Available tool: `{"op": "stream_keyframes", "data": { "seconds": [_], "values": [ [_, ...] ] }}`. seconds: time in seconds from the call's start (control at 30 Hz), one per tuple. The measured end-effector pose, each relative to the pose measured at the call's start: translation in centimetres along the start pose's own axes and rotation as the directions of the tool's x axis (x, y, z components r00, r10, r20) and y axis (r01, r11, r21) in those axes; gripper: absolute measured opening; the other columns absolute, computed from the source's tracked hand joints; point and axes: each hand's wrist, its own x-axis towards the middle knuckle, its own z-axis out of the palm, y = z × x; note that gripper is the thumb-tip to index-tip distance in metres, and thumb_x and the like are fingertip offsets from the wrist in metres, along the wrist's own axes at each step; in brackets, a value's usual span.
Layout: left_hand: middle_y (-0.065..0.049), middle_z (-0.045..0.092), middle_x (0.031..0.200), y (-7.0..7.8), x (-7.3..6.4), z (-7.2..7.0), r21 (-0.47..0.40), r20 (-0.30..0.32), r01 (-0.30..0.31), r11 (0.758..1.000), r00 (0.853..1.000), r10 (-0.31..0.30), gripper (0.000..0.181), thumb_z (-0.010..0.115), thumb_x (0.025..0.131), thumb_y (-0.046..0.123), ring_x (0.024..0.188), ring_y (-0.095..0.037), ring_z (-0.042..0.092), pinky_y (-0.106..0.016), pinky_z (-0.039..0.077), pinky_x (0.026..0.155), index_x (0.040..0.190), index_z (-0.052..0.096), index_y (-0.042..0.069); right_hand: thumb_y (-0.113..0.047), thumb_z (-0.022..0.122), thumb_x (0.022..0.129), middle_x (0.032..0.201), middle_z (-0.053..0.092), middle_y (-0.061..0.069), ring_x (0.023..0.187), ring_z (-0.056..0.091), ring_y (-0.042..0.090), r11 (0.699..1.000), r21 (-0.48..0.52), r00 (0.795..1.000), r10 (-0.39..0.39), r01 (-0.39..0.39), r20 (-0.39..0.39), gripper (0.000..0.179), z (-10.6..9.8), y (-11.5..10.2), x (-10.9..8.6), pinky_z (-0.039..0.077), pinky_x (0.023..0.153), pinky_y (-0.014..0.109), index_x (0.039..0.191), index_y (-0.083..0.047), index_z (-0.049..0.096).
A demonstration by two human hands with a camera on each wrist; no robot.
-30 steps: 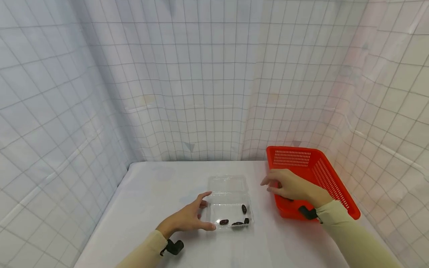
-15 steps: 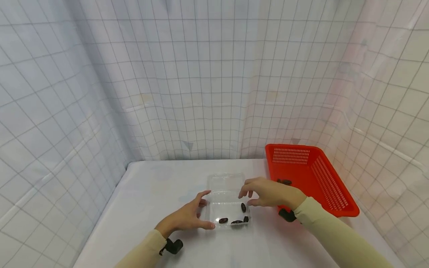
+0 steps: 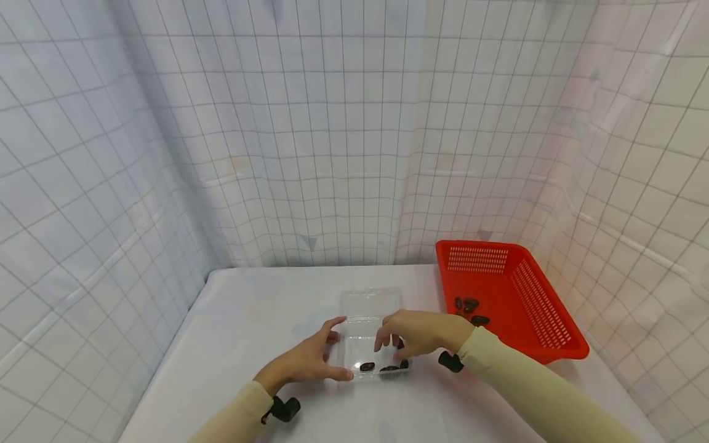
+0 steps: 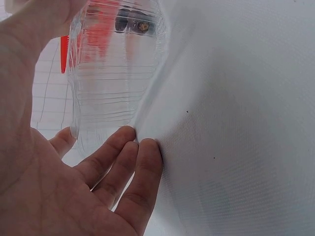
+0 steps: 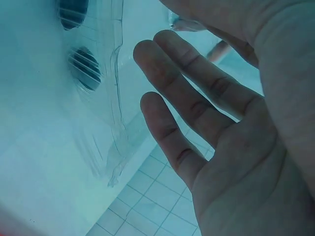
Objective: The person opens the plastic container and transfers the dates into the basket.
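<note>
A clear hinged plastic container (image 3: 370,344) lies with its lid (image 3: 371,303) folded back. Several dark, oval dates (image 3: 367,367) are inside, mostly along its front and right sides. My left hand (image 3: 310,357) holds the container's left side, thumb at the front corner and index finger at the back one. In the left wrist view, its other fingers (image 4: 140,182) rest low against the plastic wall. Over the container's right half, my right hand (image 3: 418,332) reaches down with thumb and index finger apart and nothing visible between them. That hand partly covers the dates below it.
A red plastic basket (image 3: 559,301) with slotted sides stands at the right, several dates (image 3: 471,304) near its left wall. White cloth covers the table (image 3: 266,301). Grid-patterned curtains (image 3: 332,154) enclose the back and both sides.
My right hand has moved left from the basket to over the container, uncovering dates in the basket. The left hand and the container stay where they were.
</note>
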Motion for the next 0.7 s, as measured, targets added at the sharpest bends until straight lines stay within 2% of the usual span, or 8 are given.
{"op": "stream_keyframes", "data": {
  "seconds": [0.2,0.37,0.57,0.7],
  "values": [
    [-0.026,0.057,0.170,-0.1,-0.1,0.1,0.005,0.002,-0.013,1.000,1.000,0.013,0.127,0.100,0.090,0.047,0.141,-0.042,0.071,-0.068,0.056,0.122,0.186,0.020,0.023,-0.007,0.093,0.099,0.119,0.079,-0.007,0.103,0.073,0.004,1.000,-0.029,0.997,0.011,-0.009,0.072,0.040,0.6,-0.1,1.0,0.061,0.097,0.021,0.131,-0.030,0.088],
    [-0.027,0.057,0.170,-0.2,-0.1,0.0,0.007,0.003,-0.021,1.000,1.000,0.021,0.127,0.100,0.090,0.047,0.142,-0.043,0.070,-0.067,0.056,0.121,0.186,0.020,0.023,0.001,0.088,0.097,0.119,0.077,-0.012,0.104,0.073,0.002,0.999,0.008,0.989,0.033,-0.034,0.141,0.051,1.1,-0.3,1.9,0.062,0.092,0.021,0.131,-0.037,0.088],
    [-0.027,0.057,0.170,-0.1,-0.2,0.0,0.011,0.006,-0.022,1.000,1.000,0.022,0.128,0.100,0.090,0.049,0.140,-0.044,0.071,-0.068,0.056,0.120,0.186,0.019,0.022,0.005,0.086,0.097,0.118,0.077,-0.012,0.101,0.077,0.003,0.996,0.071,0.980,0.029,-0.044,0.199,0.054,1.2,-0.8,2.5,0.063,0.087,0.019,0.131,-0.038,0.088],
    [-0.026,0.058,0.170,-0.1,-0.1,0.1,0.015,0.005,-0.027,1.000,1.000,0.027,0.129,0.100,0.090,0.048,0.140,-0.043,0.071,-0.068,0.056,0.121,0.186,0.019,0.021,0.005,0.089,0.096,0.116,0.077,-0.013,0.096,0.076,0.000,0.998,0.057,0.978,0.018,-0.031,0.210,0.051,1.3,-0.7,2.7,0.063,0.087,0.018,0.126,-0.036,0.088]
  ]
}}
